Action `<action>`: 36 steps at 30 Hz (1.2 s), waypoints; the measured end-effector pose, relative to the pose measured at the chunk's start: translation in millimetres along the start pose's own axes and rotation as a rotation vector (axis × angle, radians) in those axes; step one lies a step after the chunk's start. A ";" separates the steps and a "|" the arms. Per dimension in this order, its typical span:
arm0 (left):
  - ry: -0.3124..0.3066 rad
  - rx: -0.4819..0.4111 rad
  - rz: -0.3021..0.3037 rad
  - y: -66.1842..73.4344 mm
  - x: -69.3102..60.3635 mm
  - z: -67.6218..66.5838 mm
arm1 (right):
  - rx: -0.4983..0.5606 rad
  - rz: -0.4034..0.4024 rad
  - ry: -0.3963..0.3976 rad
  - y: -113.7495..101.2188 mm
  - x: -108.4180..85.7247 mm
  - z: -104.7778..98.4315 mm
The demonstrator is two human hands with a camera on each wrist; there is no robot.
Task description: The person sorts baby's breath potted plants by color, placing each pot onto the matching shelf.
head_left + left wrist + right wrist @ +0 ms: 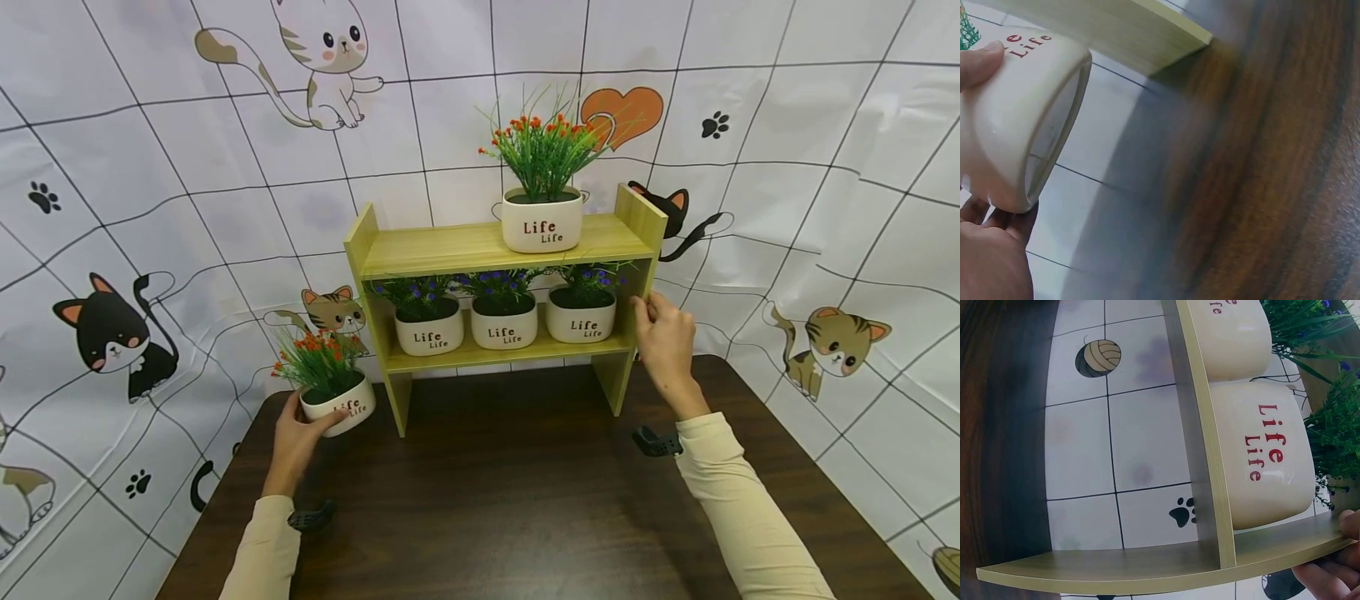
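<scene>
My left hand (295, 433) grips a white pot (358, 408) with orange-red flowers, thumb over its "Life" lettering. In the left wrist view this pot (1016, 112) is held up off the table, its underside showing. My right hand (666, 337) pinches the right side panel of a small two-tier wooden shelf (450, 243); the right wrist view shows the fingers (1329, 572) on that panel's edge. On the top tier, right of centre, stands another white pot (542, 225) with orange-red flowers. Three white pots with purple flowers, the middle one (504, 325) among them, line the lower tier.
The shelf stands at the back of a dark brown wooden table (480, 492). Behind it hangs a white wall covering (442, 108) with grid lines and cartoon cats. The top tier's raised right end panel (642, 215) stands beside the upper pot.
</scene>
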State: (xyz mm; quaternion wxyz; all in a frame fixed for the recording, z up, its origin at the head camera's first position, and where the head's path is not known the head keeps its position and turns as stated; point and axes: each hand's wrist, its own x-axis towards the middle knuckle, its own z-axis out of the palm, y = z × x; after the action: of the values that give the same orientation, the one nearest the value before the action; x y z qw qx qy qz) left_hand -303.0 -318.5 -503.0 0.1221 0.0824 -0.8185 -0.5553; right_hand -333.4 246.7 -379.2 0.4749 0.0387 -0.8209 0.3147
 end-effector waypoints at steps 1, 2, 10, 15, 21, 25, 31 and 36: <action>0.006 -0.001 0.007 1.9 -0.9 -1.1 | 0.000 0.001 -0.001 0.0 -0.1 0.1; 0.011 -0.004 0.013 3.9 -1.8 -2.2 | 0.000 0.001 -0.002 0.0 -0.1 0.2; 0.034 -0.028 0.040 18.4 -9.9 -9.2 | 0.000 -0.003 0.000 -0.6 -0.8 0.4; 0.061 -0.087 0.099 30.1 -17.2 -10.8 | 0.000 -0.001 0.001 0.3 -1.0 0.7; 0.064 -0.148 0.165 46.6 -27.5 -14.0 | -0.010 -0.004 0.005 0.0 -0.4 0.2; 0.071 -0.181 0.205 57.0 -33.4 -15.4 | -0.011 -0.003 0.010 0.2 -0.6 -0.2; 0.076 -0.247 0.257 74.6 -42.9 -16.2 | -0.011 -0.001 0.011 0.2 -0.8 0.2; 0.075 -0.245 0.302 93.6 -49.6 -15.7 | -0.015 -0.011 0.012 0.0 -0.5 0.5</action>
State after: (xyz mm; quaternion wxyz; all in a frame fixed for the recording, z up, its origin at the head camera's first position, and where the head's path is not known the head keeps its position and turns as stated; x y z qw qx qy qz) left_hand -250.9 -284.4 -415.8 0.2436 -0.0360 -0.7428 -0.6226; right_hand -333.4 246.3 -379.8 0.4817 0.0377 -0.8202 0.3063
